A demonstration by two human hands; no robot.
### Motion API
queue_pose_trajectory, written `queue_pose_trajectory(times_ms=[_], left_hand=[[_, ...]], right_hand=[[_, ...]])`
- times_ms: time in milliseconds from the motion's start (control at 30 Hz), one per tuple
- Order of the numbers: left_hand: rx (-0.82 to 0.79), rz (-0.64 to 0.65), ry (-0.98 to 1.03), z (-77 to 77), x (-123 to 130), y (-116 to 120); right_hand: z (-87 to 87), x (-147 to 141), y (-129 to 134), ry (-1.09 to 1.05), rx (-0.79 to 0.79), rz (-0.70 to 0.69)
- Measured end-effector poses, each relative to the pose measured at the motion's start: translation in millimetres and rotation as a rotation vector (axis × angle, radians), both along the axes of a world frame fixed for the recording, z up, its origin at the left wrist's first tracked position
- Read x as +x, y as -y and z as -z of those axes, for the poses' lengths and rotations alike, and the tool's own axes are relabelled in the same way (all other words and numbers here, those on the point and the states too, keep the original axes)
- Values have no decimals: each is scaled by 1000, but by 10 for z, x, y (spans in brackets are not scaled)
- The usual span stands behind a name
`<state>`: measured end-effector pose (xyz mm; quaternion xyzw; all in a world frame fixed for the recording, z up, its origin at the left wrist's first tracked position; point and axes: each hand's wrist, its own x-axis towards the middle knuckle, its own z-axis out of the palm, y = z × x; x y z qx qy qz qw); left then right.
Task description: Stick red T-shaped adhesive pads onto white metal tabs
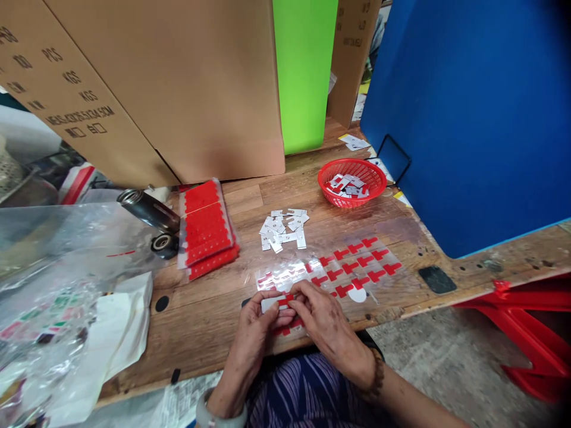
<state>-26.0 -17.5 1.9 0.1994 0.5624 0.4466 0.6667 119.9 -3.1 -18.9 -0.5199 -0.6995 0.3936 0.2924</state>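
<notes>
My left hand [259, 324] pinches a small white piece [270, 304] at the table's front edge. On that piece lies a red sticker [285, 301], and the fingers of my right hand [319, 312] are closed on it. Beneath and beyond my hands lies a clear sheet with rows of red T-shaped stickers [350, 267]; its left part shows bare clear plastic. A loose pile of white cut pieces [285, 229] sits behind the sheet. Farther right, a red basket [379, 189] holds more white pieces.
Stacked red sticker sheets [207, 226] lie at the left beside a dark metal cylinder [151, 211] and a black tape roll [164, 245]. Plastic bags [49, 321] cover the far left. Cardboard [200, 89], a green panel [304, 77] and a blue panel [482, 119] stand behind.
</notes>
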Motion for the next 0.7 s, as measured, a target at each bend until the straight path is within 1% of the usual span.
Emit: queue_pose_trajectory(times_ms=[100,167,300,400,533,700], left_hand=[[-14,-11,33,-12,-12,-1],[-31,-20,63,-35,-23,0],[-39,-32,91,-88,-27,-13],[-25,-13,109,-110,-14,-29],[-13,-4,107,-117,-3,-32],[9,28,63,-132,-11,-27]], right_hand=[[54,45,-65,-59,-18,72],[42,94,-115,-89,-12,87],[-103,146,-168,-111,-72,-8],[-173,101,-166,-166,-151,-74],[-137,13,-189,-259,-238,-89],[-91,-12,-247,-278,-327,-76]])
